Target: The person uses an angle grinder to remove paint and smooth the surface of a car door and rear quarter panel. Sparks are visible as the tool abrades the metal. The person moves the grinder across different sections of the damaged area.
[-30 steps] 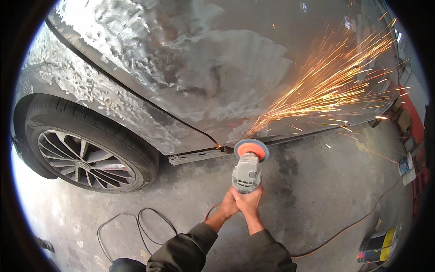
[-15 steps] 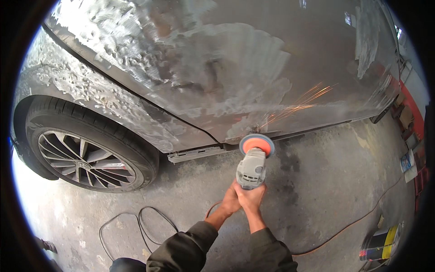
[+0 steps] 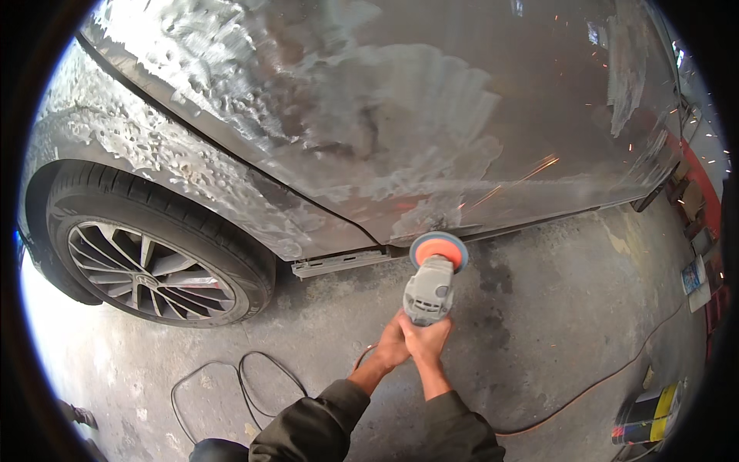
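Both my hands grip a grey angle grinder (image 3: pixel 429 294), its body pointing away from me. My left hand (image 3: pixel 392 344) and my right hand (image 3: pixel 429 339) are wrapped close together round its near end. An orange disc with a blue-grey rim (image 3: pixel 438 252) sits at the far end of the grinder, its upper edge at the bottom edge of the car door (image 3: pixel 539 100). Orange sparks (image 3: pixel 517 179) fly up and right from there across the door. The door's brown-grey surface has bare, shiny ground patches. Whether the disc touches the metal is hard to see.
A tyre and spoked wheel (image 3: pixel 150 269) stand at left under a pitted, ground-down car panel (image 3: pixel 165 146). Black cable (image 3: pixel 245 385) loops over the concrete floor (image 3: pixel 346 300), and another cable (image 3: pixel 573 396) runs rightward. A black-and-yellow bucket (image 3: pixel 650 416) stands lower right.
The spark stream by the disc has thinned, and separate sparks are now scattered far to the right. The grinder and both hands have hardly moved; the view has shifted slightly.
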`<act>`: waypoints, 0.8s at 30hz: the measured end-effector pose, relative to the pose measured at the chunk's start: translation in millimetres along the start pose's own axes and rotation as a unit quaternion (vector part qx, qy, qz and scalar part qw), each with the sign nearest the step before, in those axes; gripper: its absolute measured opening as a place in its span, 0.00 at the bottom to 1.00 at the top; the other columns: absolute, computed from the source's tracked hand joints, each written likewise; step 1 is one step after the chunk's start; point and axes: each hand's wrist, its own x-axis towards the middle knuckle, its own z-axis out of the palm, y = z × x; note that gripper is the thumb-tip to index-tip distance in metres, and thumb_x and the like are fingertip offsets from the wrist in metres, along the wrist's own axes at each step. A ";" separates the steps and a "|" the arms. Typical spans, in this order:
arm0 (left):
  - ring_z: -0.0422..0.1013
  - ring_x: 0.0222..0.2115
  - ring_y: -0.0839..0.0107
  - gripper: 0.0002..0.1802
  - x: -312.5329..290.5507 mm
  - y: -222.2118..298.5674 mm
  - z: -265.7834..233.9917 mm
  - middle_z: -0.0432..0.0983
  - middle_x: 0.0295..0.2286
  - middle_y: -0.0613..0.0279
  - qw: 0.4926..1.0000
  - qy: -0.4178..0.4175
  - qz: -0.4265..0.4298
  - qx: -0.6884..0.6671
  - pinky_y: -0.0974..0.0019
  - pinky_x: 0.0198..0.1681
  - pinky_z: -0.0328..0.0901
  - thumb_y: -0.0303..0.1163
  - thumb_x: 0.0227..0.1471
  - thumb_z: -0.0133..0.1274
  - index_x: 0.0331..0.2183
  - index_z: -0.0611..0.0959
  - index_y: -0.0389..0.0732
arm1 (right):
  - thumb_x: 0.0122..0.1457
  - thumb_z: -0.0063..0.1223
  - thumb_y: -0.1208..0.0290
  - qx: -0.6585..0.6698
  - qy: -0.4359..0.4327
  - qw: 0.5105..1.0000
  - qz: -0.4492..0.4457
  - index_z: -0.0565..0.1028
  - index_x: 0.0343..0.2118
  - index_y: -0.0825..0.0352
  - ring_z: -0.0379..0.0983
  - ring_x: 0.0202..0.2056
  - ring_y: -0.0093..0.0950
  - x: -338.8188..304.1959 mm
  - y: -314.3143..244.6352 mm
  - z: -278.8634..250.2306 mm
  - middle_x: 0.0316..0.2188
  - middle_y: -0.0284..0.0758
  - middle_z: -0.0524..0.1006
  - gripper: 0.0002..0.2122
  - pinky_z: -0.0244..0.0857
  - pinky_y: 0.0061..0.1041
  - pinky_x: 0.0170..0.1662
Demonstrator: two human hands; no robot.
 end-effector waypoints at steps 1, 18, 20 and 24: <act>0.64 0.57 0.70 0.44 0.9 2.6 -0.1 0.69 0.56 0.61 1.000 0.004 -0.009 0.003 0.62 0.61 0.60 0.28 0.48 0.69 0.63 0.64 0.39 | 0.32 0.76 0.68 0.010 0.007 1.000 0.024 0.73 0.49 0.72 0.81 0.41 0.44 0.9 4.3 0.0 0.40 0.47 0.81 0.36 0.74 0.39 0.45; 0.65 0.55 0.70 0.43 4.4 3.9 0.2 0.70 0.56 0.60 1.000 0.029 -0.005 0.000 0.63 0.60 0.61 0.27 0.46 0.69 0.61 0.66 0.39 | 0.33 0.75 0.68 -0.002 -0.023 0.999 0.045 0.73 0.50 0.72 0.81 0.43 0.44 3.2 0.2 -2.4 0.42 0.47 0.81 0.36 0.73 0.39 0.46; 0.66 0.55 0.70 0.42 0.8 10.5 1.8 0.71 0.55 0.60 0.999 0.031 -0.027 -0.005 0.63 0.60 0.61 0.28 0.46 0.69 0.60 0.67 0.39 | 0.33 0.75 0.68 -0.025 -0.025 0.999 -0.006 0.73 0.50 0.72 0.81 0.42 0.44 -1.1 -6.6 -1.8 0.40 0.47 0.81 0.36 0.73 0.40 0.46; 0.66 0.54 0.69 0.40 -0.2 7.1 0.7 0.72 0.53 0.59 0.997 0.039 -0.012 0.067 0.62 0.59 0.62 0.30 0.46 0.68 0.59 0.69 0.39 | 0.34 0.75 0.68 -0.016 0.004 1.000 -0.016 0.73 0.50 0.73 0.81 0.41 0.45 -1.6 -4.8 -1.2 0.38 0.47 0.82 0.36 0.74 0.39 0.45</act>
